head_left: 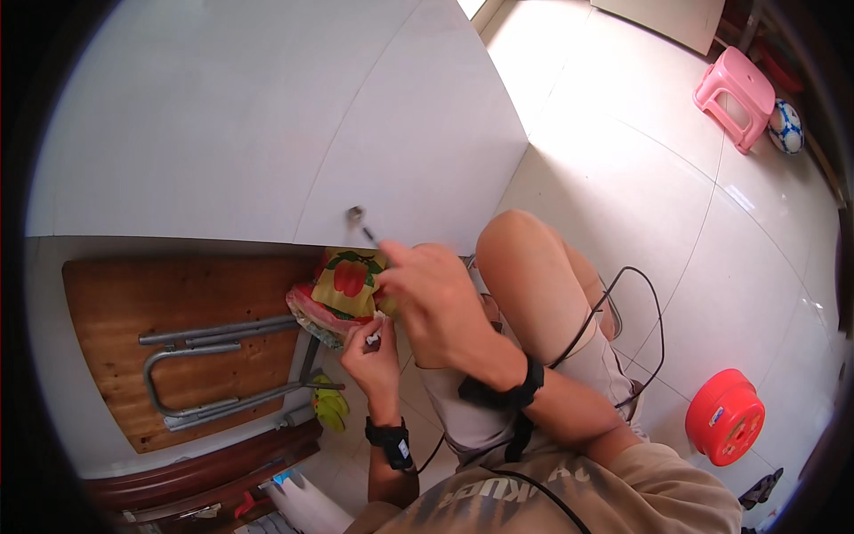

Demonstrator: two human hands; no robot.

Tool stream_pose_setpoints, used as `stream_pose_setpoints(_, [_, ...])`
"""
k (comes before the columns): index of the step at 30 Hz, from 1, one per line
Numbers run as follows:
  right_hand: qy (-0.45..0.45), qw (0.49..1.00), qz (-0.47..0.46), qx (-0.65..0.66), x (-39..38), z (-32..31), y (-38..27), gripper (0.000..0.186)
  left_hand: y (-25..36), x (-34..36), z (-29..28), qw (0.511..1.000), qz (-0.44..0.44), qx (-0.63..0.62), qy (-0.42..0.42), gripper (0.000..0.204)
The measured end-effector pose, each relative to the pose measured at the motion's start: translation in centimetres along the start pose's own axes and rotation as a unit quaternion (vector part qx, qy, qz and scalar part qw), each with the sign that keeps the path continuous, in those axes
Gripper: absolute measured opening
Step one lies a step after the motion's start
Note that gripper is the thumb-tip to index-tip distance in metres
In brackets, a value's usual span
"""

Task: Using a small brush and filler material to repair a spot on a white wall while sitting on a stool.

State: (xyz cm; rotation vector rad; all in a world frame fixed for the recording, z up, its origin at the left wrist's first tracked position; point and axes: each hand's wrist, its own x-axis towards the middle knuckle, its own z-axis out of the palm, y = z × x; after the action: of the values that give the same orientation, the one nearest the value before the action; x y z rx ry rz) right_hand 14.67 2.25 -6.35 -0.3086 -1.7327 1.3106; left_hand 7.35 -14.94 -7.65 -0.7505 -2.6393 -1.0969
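My right hand [436, 298] is raised in front of the white cabinet panel [205, 116]. Its fingers close on a small tool [368, 234] with a dark shaft and a rounded greyish end, which overlaps the panel's lower part; contact with the panel cannot be made out. Lower and to the left, my left hand [372, 363] has its fingers pinched around a small white crumpled piece [374, 336], perhaps tissue. Just beyond that hand lies a yellow and red bag [349, 278] with a fruit print, under the panel's lower edge.
A folded wooden table [178, 356] with grey metal legs leans at left, beside yellow-green slippers [330, 407]. My bent knees are close to the panel. A black cable [659, 307] loops at right. A red stool [725, 416], a pink stool [735, 96] and a ball [785, 126] stand on the tiles.
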Motion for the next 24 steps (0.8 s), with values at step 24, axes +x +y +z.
stream_pose_setpoints(24, [0.031, 0.999, -0.015, -0.037, -0.1, 0.5, 0.6, 0.026, 1.3, -0.6, 0.1, 0.97, -0.139, -0.193, 0.057, 0.013])
